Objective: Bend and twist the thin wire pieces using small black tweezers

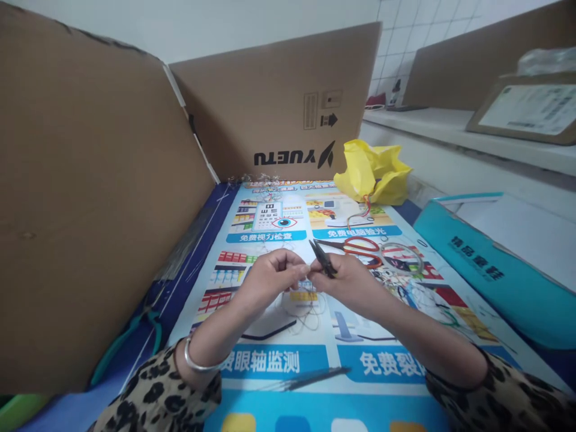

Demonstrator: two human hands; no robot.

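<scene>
My left hand (278, 272) is closed in a pinch at the middle of the printed sheet, its fingertips meeting those of my right hand. Whatever sits between the fingertips is too small to name; thin wire loops (306, 312) show just below. In my right hand (348, 279) is a pair of dark-jawed pliers (321, 258), tips pointing up and away, with the handles mostly hidden by the palm. Just beyond that hand lie red-handled scissors (362, 247) and a coil of pale wire (411, 259). Thin dark rods (317, 378) rest nearer to me.
Cardboard panels (270, 108) stand at the left and back. A yellow bag (373, 171) with coloured wires sits back right, a teal shoe box (495, 270) at right. Teal-handled pliers (135, 336) lie at left. Tangled wire bits (270, 189) lie at the back.
</scene>
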